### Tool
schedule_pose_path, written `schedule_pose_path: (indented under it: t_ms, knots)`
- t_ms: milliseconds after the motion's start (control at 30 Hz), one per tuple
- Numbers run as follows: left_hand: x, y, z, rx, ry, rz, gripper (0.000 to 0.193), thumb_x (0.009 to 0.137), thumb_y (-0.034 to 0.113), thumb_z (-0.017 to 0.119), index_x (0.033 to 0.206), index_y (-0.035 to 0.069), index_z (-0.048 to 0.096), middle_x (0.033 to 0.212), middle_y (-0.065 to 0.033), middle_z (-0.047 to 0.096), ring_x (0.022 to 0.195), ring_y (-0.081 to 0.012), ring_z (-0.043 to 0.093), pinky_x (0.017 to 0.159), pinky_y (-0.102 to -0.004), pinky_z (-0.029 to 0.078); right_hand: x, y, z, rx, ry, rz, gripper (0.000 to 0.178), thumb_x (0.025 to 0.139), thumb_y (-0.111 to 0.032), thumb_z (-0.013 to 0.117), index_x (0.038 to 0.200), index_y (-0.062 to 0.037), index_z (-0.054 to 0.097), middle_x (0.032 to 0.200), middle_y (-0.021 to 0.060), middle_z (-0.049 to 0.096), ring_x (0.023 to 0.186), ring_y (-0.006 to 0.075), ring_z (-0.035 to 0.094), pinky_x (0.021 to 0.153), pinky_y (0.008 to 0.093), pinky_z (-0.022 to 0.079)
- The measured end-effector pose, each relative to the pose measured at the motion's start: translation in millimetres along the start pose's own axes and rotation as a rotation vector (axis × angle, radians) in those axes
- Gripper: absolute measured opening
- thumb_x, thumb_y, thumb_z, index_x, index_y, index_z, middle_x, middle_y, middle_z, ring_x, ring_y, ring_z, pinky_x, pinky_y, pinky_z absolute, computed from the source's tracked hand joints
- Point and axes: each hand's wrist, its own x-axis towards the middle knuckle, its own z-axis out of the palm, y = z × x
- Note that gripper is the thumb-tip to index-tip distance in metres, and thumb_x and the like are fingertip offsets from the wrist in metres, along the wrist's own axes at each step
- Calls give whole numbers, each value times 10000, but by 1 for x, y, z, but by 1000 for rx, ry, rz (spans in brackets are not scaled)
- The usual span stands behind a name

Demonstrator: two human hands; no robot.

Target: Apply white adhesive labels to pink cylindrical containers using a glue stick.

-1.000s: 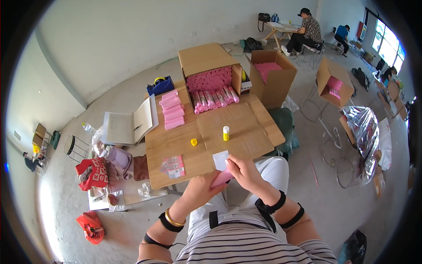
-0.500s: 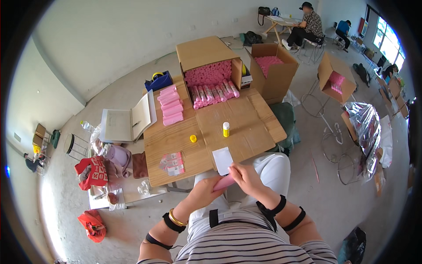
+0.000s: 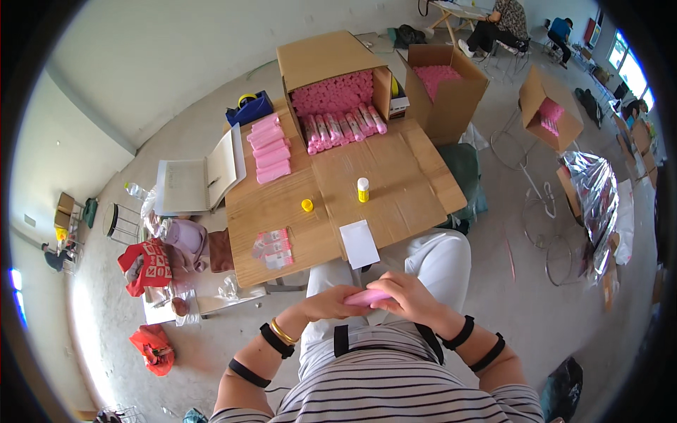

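Above my lap, short of the table's near edge, a smooth pink roll (image 3: 365, 297) lies roughly level between my hands. My left hand (image 3: 330, 302) grips its left end. My right hand (image 3: 405, 295) is wrapped over the other end, its fingers across the top, so that end is hidden. Just beyond, a small white paper sheet (image 3: 360, 244) lies at the table's edge. An uncapped glue stick (image 3: 363, 189) with a yellow label stands upright on the flattened cardboard (image 3: 409, 211). Its yellow cap (image 3: 307, 205) sits to the left. Several pink-and-white labels (image 3: 273, 248) lie on the near left of the table.
At the table's back, an open carton (image 3: 321, 56) is stacked with pink rolls, some labelled. More pink rolls (image 3: 270, 149) lie in a row beside a blue tape dispenser (image 3: 250, 109). An open notebook (image 3: 194, 185) is at the left. Another carton (image 3: 458, 95) stands at the right.
My right hand has shifted from the roll's far tip to over its top, and the roll is now closer to level. The view has tilted slightly downward.
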Motion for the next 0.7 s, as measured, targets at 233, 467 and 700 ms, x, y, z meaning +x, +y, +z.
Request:
schedule_pose_path:
  t_ms: [233,467,700]
  knots:
    - [28,-14,-23,-251,-309,-13,356,894,281,694,1153,52,608,778,43,557,609,-46,465,538,-203,385,-20,13,-9,-24,-15,-32,386,826,-124,699,1193,-77,591,1010,109,626,895,301,627,770,373,518]
    - [64,-87,-55,-738,220,-92,343,939,284,610,1174,43,547,1129,-116,603,997,-198,601,846,-324,516,-43,70,-32,195,402,447,253,907,-128,639,1122,2,610,927,107,663,739,183,626,668,295,495]
    - [97,-107,-29,-1081,437,-30,390,925,275,627,1178,0,516,1118,-127,600,1033,-253,604,905,-383,506,-43,82,-33,377,510,585,243,943,-148,602,1111,27,609,850,69,643,665,107,570,616,250,468]
